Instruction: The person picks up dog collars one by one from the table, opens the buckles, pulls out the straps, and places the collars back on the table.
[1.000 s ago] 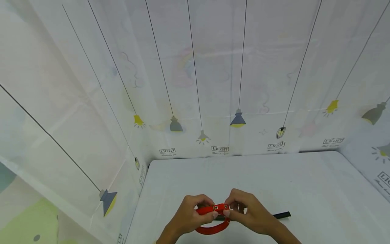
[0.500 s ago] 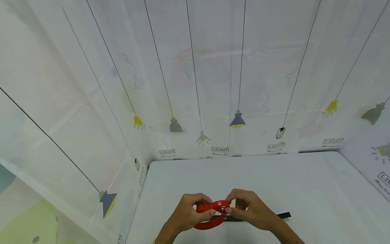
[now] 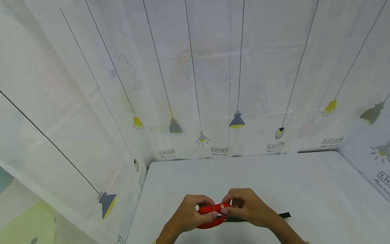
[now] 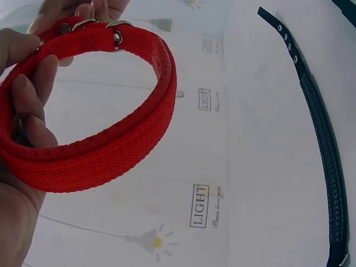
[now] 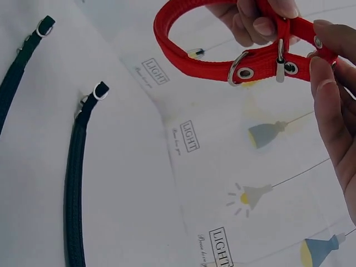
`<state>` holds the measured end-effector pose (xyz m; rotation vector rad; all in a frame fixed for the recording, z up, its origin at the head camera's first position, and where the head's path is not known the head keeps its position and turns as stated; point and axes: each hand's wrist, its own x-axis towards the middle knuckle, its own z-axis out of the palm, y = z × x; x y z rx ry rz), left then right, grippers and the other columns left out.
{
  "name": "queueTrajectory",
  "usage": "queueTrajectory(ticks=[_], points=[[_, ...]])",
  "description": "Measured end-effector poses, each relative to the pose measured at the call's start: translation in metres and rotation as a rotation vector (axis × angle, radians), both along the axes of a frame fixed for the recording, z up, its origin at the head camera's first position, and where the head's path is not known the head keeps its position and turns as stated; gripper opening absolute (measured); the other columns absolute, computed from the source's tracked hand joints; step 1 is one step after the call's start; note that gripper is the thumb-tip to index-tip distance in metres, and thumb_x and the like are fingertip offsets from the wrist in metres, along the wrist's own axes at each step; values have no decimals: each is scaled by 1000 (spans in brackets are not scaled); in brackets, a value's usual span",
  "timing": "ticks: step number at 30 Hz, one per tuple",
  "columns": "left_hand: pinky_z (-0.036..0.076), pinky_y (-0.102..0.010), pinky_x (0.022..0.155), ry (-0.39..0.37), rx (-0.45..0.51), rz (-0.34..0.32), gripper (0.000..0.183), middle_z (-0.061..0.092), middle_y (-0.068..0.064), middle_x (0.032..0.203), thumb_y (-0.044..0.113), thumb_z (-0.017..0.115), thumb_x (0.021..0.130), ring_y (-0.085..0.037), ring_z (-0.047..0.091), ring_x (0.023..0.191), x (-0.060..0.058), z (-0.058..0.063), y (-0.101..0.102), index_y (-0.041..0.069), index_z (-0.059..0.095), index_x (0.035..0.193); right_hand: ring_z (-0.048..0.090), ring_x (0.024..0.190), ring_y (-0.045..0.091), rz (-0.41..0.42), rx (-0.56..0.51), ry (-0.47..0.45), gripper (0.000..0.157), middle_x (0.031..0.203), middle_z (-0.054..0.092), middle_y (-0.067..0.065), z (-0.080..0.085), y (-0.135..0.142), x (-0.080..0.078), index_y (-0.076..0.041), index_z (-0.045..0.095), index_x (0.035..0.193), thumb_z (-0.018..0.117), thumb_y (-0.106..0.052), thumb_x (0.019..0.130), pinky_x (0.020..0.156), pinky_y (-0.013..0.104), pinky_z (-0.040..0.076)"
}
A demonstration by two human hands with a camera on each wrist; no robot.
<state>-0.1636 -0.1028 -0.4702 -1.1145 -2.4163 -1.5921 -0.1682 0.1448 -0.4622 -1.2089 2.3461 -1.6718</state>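
A red collar (image 3: pixel 211 209) is held above the table, formed into a loop. My left hand (image 3: pixel 189 214) grips its band with thumb and fingers. My right hand (image 3: pixel 247 207) pinches the strap near its end, close to an eyelet. In the right wrist view, the strap runs through a metal buckle (image 5: pixel 281 64), with the prong at an eyelet (image 5: pixel 290 68). A D-ring (image 5: pixel 231 72) sits further along the band. The left wrist view shows the loop's padded band (image 4: pixel 105 161) curving away from my fingers.
A dark collar (image 3: pixel 234 219) lies flat on the white table (image 3: pixel 243 176) behind my hands. The right wrist view shows two dark collars, one nearer (image 5: pixel 75 194) and another dark collar (image 5: pixel 11 83) at the edge. A printed curtain (image 3: pixel 213 84) stands behind the table.
The strap between my hands bowed upward half a second ago and now lies flatter. My right hand has shifted slightly left; both hands keep their hold on the red collar.
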Motion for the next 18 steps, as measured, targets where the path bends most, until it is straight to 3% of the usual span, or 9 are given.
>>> queueTrajectory(ticks=[7, 14, 18], points=[[58, -23, 63, -26, 11, 42, 9, 75, -2, 83, 20, 72, 90, 2, 63, 70, -1, 2, -1, 13, 75, 96, 62, 65, 11, 48, -52, -79, 11, 91, 69, 1, 2, 3, -3, -15, 69, 106, 65, -10, 97, 55, 30, 56], [56, -23, 58, 9, 40, 84, 9, 73, -1, 78, 19, 73, 89, 2, 59, 66, -2, 1, -2, 14, 76, 96, 64, 62, 11, -13, -48, -185, 8, 86, 70, 6, 6, 5, -3, -12, 67, 104, 62, -10, 99, 53, 35, 57], [57, -23, 58, 2, 27, 81, 10, 73, -1, 78, 20, 73, 89, 2, 59, 65, -4, 1, -3, 14, 76, 96, 63, 62, 13, -14, -52, -174, 9, 85, 70, 6, 7, 4, -4, -11, 67, 104, 62, -8, 98, 52, 34, 56]])
